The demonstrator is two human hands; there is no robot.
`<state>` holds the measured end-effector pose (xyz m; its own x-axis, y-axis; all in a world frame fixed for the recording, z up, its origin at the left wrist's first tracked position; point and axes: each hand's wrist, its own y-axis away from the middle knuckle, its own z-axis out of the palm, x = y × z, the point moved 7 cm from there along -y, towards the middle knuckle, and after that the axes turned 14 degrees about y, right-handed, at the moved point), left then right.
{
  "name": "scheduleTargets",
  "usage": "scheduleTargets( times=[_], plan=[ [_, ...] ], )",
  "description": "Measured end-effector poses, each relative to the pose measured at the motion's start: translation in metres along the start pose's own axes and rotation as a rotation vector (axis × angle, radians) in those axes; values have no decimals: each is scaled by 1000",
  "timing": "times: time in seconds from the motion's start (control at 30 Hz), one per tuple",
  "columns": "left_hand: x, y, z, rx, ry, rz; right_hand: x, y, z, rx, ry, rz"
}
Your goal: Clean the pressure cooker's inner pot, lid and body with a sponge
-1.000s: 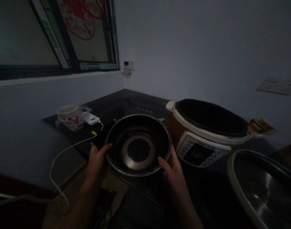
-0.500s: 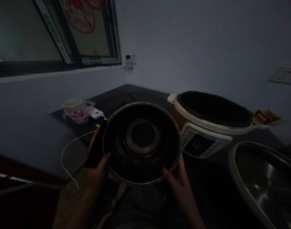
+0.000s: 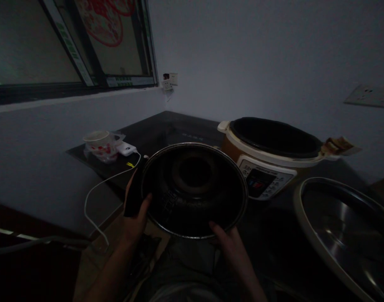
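Where the two bare hands meet the dim table, one black pan, round and deep, is held up off the surface, its open side tipped toward the person, its inside dark with a ring around the base. Left hand: closed on the pan's left side, thumb over the rim, fingers outside around a dark projecting piece whose exact form I cannot make out from where I stand. Right hand: gripping the near right edge, thumb at the rim, the other fingers mostly hidden beyond it. Beyond and to the right of the right hand: one cooker, orange-brown with a white rim, open, its control panel facing the person; a crumpled brown item sits at its right-hand handle. Well to the right of the right hand: one round lid, clear with a pale rim, propped at a slant. Beyond the left hand, to its left: one tub with red markings in clear plastic, a small white device just beside it, and a white cable with a yellow tag, drooping past the table edge. Farther off: window, red decoration, wall sockets.
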<state>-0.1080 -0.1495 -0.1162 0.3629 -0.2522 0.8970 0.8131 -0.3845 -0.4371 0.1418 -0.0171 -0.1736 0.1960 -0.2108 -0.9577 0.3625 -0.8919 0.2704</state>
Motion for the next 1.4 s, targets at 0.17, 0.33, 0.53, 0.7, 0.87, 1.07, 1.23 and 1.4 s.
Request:
scheduleTargets(
  times=[0.17,0.33,0.53,0.7,0.87,1.07,1.23,1.4],
  plan=[
    [52,-3,20,-74,-101,233,-8,-2,16,-74,-185,46],
    [96,39,50,-443,-356,500,-11,-1,23,-62,-283,36],
    [61,94,96,-1184,-766,311,-3,4,22,-3,-213,64],
    [43,95,108,-1333,-926,172,4,9,32,-45,-198,47],
    [38,80,111,-1433,-721,141,6,8,36,-56,-226,32],
    [27,63,128,-1391,-509,-29,2,11,42,-84,-260,33],
    [25,64,154,-1102,-345,-143,1,10,41,-54,-290,9],
    [31,68,156,-1081,-206,-265,4,9,44,-88,-354,26]
  ],
)
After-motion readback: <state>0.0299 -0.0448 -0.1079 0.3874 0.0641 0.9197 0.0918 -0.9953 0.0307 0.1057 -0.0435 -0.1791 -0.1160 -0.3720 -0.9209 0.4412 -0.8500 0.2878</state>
